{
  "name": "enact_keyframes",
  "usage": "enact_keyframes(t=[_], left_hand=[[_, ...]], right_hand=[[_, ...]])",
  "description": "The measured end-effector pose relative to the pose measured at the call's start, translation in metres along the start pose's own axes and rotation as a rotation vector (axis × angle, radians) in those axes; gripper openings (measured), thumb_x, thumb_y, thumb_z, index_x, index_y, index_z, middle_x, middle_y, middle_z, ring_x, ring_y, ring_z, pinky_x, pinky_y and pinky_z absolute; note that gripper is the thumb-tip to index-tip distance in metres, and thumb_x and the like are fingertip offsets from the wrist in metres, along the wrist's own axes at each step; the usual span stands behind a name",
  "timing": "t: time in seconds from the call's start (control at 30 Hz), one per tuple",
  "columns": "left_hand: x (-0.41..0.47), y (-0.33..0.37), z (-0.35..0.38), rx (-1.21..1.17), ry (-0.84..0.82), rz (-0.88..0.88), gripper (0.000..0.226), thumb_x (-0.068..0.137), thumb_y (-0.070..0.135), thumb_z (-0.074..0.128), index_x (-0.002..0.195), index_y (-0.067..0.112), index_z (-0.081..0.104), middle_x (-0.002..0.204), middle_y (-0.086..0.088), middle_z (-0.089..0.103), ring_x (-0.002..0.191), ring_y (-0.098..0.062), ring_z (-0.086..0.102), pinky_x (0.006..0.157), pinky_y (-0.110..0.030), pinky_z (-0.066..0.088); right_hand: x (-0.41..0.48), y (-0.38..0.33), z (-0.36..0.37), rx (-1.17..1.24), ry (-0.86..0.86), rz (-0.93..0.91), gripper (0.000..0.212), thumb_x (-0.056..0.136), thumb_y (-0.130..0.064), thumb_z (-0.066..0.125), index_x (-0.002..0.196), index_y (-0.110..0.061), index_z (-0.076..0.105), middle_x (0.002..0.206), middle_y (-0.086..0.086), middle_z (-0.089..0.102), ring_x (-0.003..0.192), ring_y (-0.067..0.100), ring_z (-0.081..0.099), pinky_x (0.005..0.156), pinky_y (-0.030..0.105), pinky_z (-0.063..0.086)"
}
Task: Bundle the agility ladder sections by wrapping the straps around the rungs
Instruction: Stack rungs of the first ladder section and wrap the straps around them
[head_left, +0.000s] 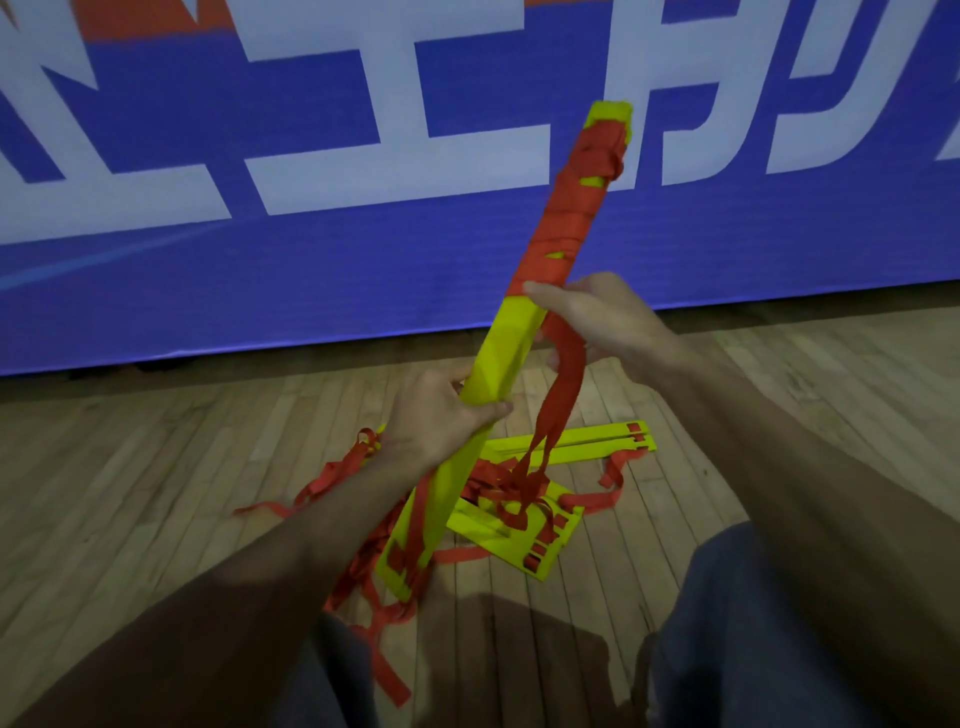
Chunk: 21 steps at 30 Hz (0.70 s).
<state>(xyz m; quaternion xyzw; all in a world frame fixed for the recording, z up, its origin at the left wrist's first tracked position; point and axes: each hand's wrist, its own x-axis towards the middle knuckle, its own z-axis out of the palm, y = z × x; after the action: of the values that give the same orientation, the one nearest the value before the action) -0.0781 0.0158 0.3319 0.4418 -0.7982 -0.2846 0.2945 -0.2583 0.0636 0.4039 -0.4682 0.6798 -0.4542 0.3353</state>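
A stack of yellow ladder rungs (506, 343) stands tilted, its lower end near the floor and its top leaning away to the right. Red strap (576, 218) is wound around its upper half. My left hand (441, 410) grips the stack around its bare middle. My right hand (602, 317) holds the loose red strap (558, 395) against the stack just below the wound part. The strap hangs down from that hand to a tangle on the floor.
More yellow rungs (576, 441) and a flat pile of them (519, 530) lie on the wooden floor with tangled red straps (332, 478). A blue banner with white letters (260, 260) hangs behind. My knees in dark trousers (753, 623) frame the bottom.
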Motion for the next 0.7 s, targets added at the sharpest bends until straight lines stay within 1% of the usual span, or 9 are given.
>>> enact_keyframes(t=[0.07,0.13,0.2,0.3,0.4,0.5,0.57,0.63,0.7], left_hand=[[-0.002,-0.001,0.001,0.229,0.057,0.116,0.023,0.075,0.044,0.077,0.087,0.026,0.069,0.072,0.009,0.066,0.071,-0.014,0.063,0.060,-0.029,0.043],[-0.005,0.003,0.002,0.432,0.096,0.204,0.034,0.078,0.046,0.074,0.102,0.023,0.066,0.088,-0.001,0.068,0.085,-0.023,0.064,0.065,-0.033,0.044],[-0.004,0.008,0.004,0.542,0.085,0.195,0.047,0.082,0.047,0.071,0.117,0.018,0.060,0.107,-0.008,0.066,0.101,-0.031,0.062,0.075,-0.037,0.044],[-0.005,0.008,0.008,0.522,0.028,0.175,0.061,0.079,0.052,0.071,0.128,0.020,0.055,0.118,-0.006,0.063,0.109,-0.029,0.061,0.083,-0.041,0.049],[-0.008,0.016,0.013,0.466,0.042,0.156,0.062,0.076,0.053,0.073,0.126,0.020,0.055,0.117,-0.003,0.064,0.107,-0.026,0.062,0.083,-0.044,0.051],[-0.011,0.027,0.015,0.465,0.054,0.154,0.060,0.076,0.051,0.075,0.121,0.021,0.050,0.115,0.000,0.061,0.106,-0.023,0.060,0.082,-0.044,0.051],[-0.009,0.029,0.012,0.348,0.006,0.151,0.055,0.077,0.049,0.075,0.118,0.021,0.050,0.109,0.004,0.058,0.099,-0.016,0.058,0.081,-0.038,0.050],[-0.007,0.028,0.006,0.032,-0.075,0.115,0.034,0.082,0.042,0.073,0.107,0.027,0.056,0.094,0.008,0.057,0.086,-0.008,0.056,0.073,-0.026,0.048],[-0.006,0.027,-0.002,-0.342,-0.199,0.007,0.013,0.092,0.038,0.062,0.101,0.029,0.062,0.088,0.008,0.061,0.079,-0.004,0.058,0.064,-0.019,0.046]], right_hand=[[0.002,0.009,0.006,-0.075,0.068,-0.044,0.041,0.088,-0.053,0.063,0.076,-0.014,0.069,0.070,0.008,0.071,0.050,0.023,0.067,0.050,0.031,0.055],[0.005,0.015,0.011,-0.055,0.108,-0.036,0.043,0.087,-0.056,0.063,0.076,-0.015,0.069,0.069,0.007,0.070,0.043,0.019,0.062,0.045,0.028,0.051],[0.006,0.019,0.014,0.014,0.136,0.017,0.048,0.083,-0.060,0.064,0.080,-0.013,0.070,0.070,0.008,0.069,0.038,0.016,0.058,0.042,0.026,0.049],[0.007,0.024,0.013,0.053,0.184,0.076,0.048,0.079,-0.060,0.070,0.080,-0.012,0.071,0.066,0.008,0.068,0.035,0.014,0.053,0.041,0.025,0.046],[0.010,0.026,0.010,-0.038,0.230,0.067,0.039,0.079,-0.052,0.069,0.079,-0.014,0.070,0.064,0.005,0.069,0.036,0.014,0.055,0.041,0.024,0.041],[0.014,0.024,0.007,-0.002,0.275,0.068,0.035,0.080,-0.047,0.063,0.076,-0.013,0.066,0.059,0.003,0.063,0.039,0.019,0.061,0.042,0.024,0.041],[0.018,0.025,0.004,0.063,0.289,0.074,0.033,0.082,-0.043,0.060,0.076,-0.011,0.065,0.057,0.006,0.061,0.043,0.025,0.063,0.042,0.025,0.043],[0.021,0.027,-0.001,0.106,0.287,0.063,0.033,0.082,-0.040,0.058,0.074,-0.009,0.065,0.056,0.010,0.062,0.042,0.027,0.061,0.042,0.026,0.043],[0.022,0.027,-0.005,0.140,0.270,0.040,0.033,0.083,-0.039,0.057,0.072,-0.008,0.063,0.056,0.012,0.059,0.039,0.026,0.056,0.043,0.027,0.043]])
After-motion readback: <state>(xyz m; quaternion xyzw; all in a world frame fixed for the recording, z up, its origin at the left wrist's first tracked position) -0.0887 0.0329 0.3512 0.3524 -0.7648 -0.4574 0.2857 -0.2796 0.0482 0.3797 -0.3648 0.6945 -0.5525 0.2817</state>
